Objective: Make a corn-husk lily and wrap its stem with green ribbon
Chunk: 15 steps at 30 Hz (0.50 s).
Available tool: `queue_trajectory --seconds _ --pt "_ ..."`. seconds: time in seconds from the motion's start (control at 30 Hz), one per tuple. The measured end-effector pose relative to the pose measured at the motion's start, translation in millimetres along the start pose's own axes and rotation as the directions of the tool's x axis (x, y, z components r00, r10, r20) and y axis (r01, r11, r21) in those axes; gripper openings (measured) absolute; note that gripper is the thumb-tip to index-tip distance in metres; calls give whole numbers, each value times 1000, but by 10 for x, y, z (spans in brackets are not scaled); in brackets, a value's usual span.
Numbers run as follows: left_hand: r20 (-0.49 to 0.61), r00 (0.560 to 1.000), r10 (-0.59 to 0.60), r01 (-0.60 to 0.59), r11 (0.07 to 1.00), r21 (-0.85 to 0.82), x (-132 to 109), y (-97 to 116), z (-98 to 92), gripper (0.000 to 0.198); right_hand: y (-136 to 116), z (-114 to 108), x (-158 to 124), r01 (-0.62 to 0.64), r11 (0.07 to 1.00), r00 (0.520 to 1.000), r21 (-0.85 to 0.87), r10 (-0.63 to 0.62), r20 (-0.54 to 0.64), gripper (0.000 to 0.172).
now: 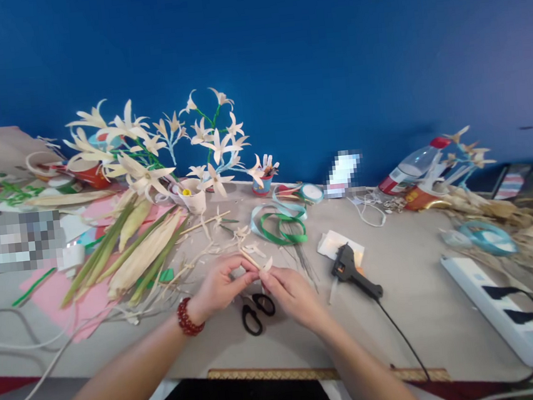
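Observation:
Both hands meet over the middle of the table, pinching a small pale strip, apparently corn husk [267,265], with a narrow tip poking up between the fingertips. My left hand [222,284], with a red beaded bracelet on its wrist, is closed on it from the left. From the right, my right hand [295,293] grips the same piece between thumb and fingers. Its lower part is hidden by the fingers. Just below the hands lie scissors [251,319] with black handles; their blades are covered. Beyond the fingertips are scattered husk scraps [246,234].
A black glue gun [356,273] rests on the right, its cord running to the front edge. Farther right is a white power strip [489,310]. Husk flowers [144,174] stand in cups at the back left, behind corn husks [146,252]. Green ribbon [284,239] lies centrally.

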<state>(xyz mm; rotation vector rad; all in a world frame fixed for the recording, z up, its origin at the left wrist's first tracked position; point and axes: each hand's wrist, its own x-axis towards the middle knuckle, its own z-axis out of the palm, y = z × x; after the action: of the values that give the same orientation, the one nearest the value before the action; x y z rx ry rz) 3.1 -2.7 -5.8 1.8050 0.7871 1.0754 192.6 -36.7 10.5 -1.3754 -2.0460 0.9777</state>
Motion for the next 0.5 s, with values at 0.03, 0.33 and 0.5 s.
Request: queue_trajectory --seconds 0.03,0.33,0.5 --pt "5 1000 1 -1 1000 7 2 3 -3 14 5 7 5 -3 1000 1000 12 3 -5 49" --pt "95 994 61 -50 992 -117 -17 -11 -21 15 69 51 15 -194 822 970 535 82 227 60" --pt "113 987 110 -95 987 -132 -16 23 -46 12 79 75 16 -388 455 892 802 -33 450 56"
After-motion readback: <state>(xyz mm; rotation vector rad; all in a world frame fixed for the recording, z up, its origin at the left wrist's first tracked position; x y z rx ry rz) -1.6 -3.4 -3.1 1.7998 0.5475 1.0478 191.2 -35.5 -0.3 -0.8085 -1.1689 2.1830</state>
